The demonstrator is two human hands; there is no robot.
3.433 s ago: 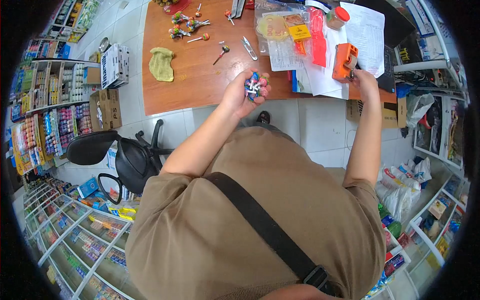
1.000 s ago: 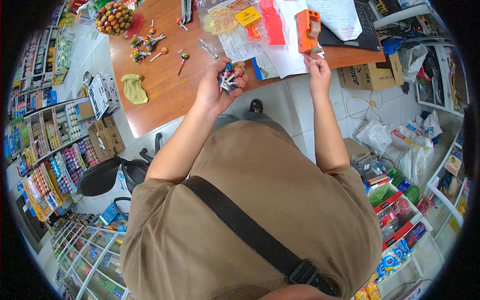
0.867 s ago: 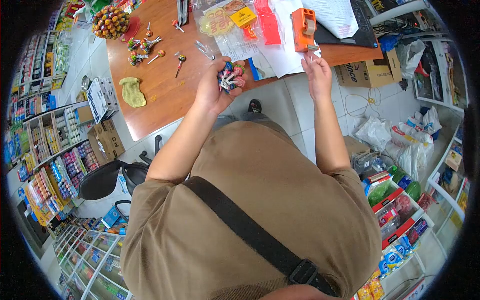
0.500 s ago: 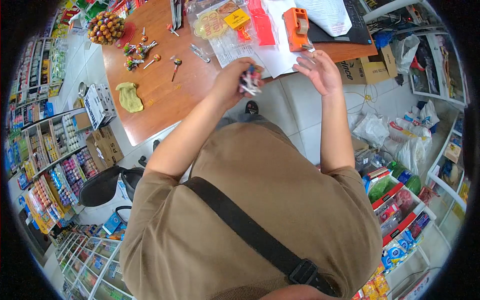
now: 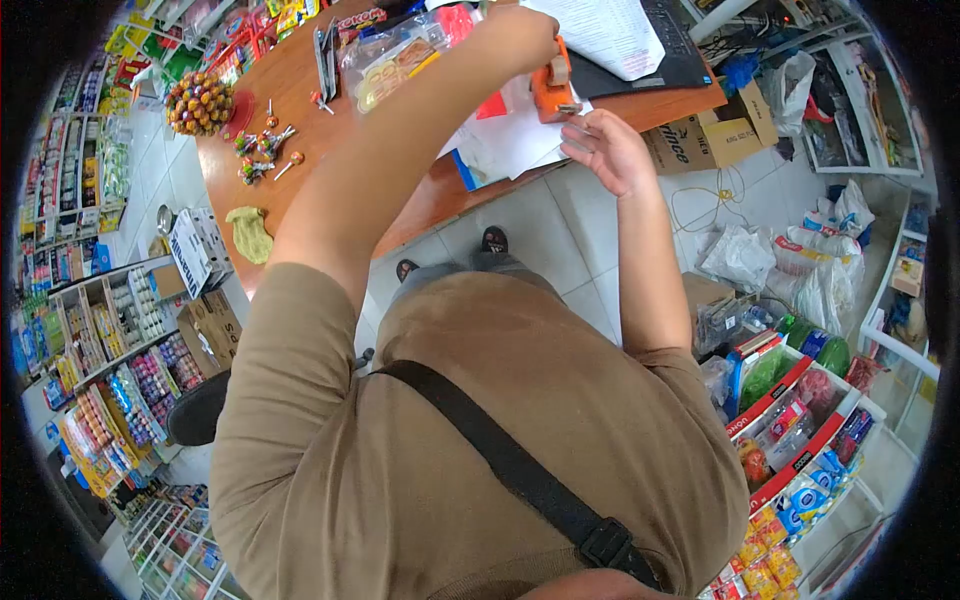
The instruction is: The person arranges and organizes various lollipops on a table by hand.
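Note:
My left hand (image 5: 522,38) is stretched far over the table beside the orange tape dispenser (image 5: 552,90); its fingers are turned away, and whatever it may hold is hidden. Just below the dispenser's cutting end, my right hand (image 5: 612,155) has its fingers apart, palm partly up, by the white papers (image 5: 525,145). Several wrapped lollipops (image 5: 268,143) lie loose on the wooden table (image 5: 345,125). A round cluster of lollipops (image 5: 200,104) stands at the table's left corner, beside a red round object (image 5: 241,112).
A yellow-green cloth (image 5: 249,234) lies near the left table edge. Behind the papers are a black laptop (image 5: 680,45) and plastic packaging (image 5: 380,80). An open cardboard box (image 5: 690,143) stands right of the table. Shelves of goods (image 5: 125,350) line the left; plastic bags (image 5: 740,255) lie right.
My left hand has moved up and right, across the table; the lollipop bundle it held is out of sight. My right hand sits slightly lower and left. The view has shifted.

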